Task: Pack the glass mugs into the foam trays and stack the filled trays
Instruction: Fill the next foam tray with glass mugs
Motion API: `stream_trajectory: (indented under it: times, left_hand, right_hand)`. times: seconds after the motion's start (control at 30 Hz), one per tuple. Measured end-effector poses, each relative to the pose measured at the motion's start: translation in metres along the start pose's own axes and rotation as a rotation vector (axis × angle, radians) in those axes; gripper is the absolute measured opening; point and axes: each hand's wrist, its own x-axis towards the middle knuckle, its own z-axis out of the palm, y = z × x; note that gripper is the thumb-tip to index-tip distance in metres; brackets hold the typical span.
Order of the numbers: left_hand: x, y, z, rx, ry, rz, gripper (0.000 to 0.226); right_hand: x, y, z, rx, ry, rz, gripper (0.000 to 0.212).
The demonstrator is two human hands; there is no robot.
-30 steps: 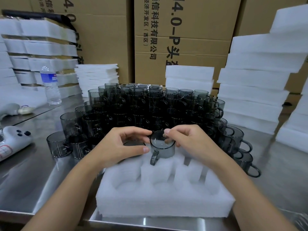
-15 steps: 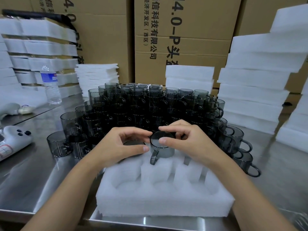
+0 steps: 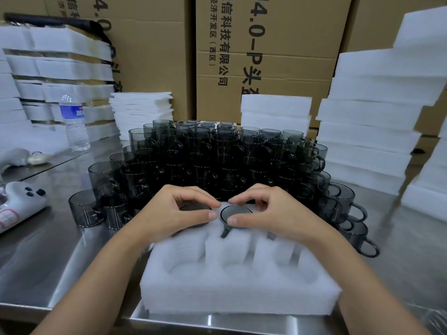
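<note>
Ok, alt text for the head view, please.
The right hand pinches the middle mug and the left hand grips the left mug, both in far pockets of a foam tray on a steel table. More grey glass mugs, foam stacks, cardboard boxes behind.

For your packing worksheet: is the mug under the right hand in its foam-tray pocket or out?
In. The mug sits sunk in the foam tray, rim showing, handle in its slot, the right hand pinching it.

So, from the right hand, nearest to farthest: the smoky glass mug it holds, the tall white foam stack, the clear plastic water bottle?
Head view:
1. Smoky glass mug: pinched by the right hand, in the white foam tray.
2. Tall white foam stack: off to its right.
3. Clear plastic water bottle: far left, at the back.
</note>
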Motion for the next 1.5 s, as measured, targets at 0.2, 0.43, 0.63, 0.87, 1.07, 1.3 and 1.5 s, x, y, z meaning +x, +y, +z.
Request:
stream_trajectory:
  times: [0.2,0.43,0.63,0.87,1.07,1.3,1.5]
  left_hand:
    - [0.0,0.001,-0.001,0.009,-0.001,-0.018,0.017]
    - [0.0,-0.002,-0.001,-0.02,0.005,-0.029,0.017]
    - [0.0,-0.005,0.0,-0.076,0.009,-0.03,0.013]
    - [0.001,-0.005,0.0,-0.052,0.015,-0.019,0.013]
    - [0.001,-0.006,-0.001,-0.047,0.015,-0.01,0.024]
    - [0.002,-0.006,-0.001,-0.037,0.014,-0.015,0.015]
    - [0.001,-0.006,0.0,-0.066,0.025,-0.031,0.018]
  right_hand:
    - [-0.002,-0.001,0.003,0.013,0.219,-0.141,0.01]
    - [0.001,-0.002,-0.046,-0.36,1.059,0.011,0.034]
    - [0.007,0.01,-0.07,-0.681,0.793,0.342,0.048]
    - [0.007,0.019,-0.07,-0.702,0.845,0.311,0.025]
    - [0.008,0.021,-0.068,-0.665,0.876,0.251,0.021]
    - [0.004,0.008,-0.055,-0.527,1.063,-0.126,0.017]
    - [0.005,-0.013,-0.012,-0.469,0.956,-0.416,0.013]
